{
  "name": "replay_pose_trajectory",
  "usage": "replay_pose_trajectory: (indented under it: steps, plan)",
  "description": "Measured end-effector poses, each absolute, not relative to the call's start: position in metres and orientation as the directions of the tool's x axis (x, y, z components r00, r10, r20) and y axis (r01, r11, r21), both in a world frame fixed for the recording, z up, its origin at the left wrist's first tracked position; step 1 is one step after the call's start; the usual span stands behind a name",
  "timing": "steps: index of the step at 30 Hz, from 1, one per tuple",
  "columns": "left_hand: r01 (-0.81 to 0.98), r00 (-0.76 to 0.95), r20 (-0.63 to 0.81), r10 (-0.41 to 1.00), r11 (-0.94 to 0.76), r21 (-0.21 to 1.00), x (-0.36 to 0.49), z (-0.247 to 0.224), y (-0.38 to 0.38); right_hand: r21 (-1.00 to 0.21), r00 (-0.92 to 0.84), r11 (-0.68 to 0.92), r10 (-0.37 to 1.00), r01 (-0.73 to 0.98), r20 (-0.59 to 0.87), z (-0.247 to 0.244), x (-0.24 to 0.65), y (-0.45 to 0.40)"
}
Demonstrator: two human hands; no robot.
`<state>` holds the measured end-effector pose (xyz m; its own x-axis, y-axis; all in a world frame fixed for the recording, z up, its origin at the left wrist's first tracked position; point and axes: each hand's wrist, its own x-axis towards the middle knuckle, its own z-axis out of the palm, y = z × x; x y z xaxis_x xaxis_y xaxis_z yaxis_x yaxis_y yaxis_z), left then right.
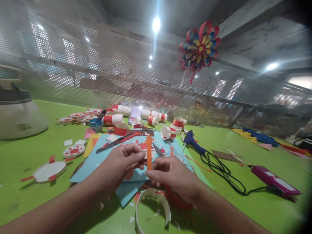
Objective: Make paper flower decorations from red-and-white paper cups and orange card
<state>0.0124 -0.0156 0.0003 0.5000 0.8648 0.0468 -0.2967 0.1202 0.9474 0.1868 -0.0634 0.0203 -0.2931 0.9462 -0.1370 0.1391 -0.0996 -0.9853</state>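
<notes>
An orange paper strip [149, 152] with a shaped, pointed top stands upright between my hands. My right hand [170, 172] pinches its lower end between thumb and fingers. Just left of the strip, my left hand [129, 157] is closed in a pinch; a small pale piece shows at its fingertips, but I cannot tell whether they grip it. Under both hands lie light blue paper sheets [85, 167] with red and white scraps. Scissors [158, 150] lie behind the right hand, and a black cutter knife [115, 142] lies beyond the left one.
A blue glue gun [195, 142] with a black cable lies right, near a magenta power strip [275, 180]. Red-and-white paper cups [113, 119] lie behind. A white paper ring [138, 211] is in front, a paper disc [50, 171] left. A paper flower [201, 48] hangs above.
</notes>
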Motion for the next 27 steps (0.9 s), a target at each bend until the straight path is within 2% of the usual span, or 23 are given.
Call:
replay_pose_trajectory:
  steps: [7, 27]
  plan:
    - [-0.303, 0.516, 0.065, 0.854, 0.111, 0.947, 0.0135, 0.0024, -0.0161, -0.996, -0.284, -0.085, 0.955, 0.012, -0.085, 0.0159, 0.1852, -0.0628]
    - [-0.284, 0.527, 0.049, 0.848, 0.121, 0.951, 0.0154, 0.0009, -0.0153, -0.993, -0.288, -0.100, 0.954, -0.061, -0.079, 0.0166, 0.1849, -0.0631]
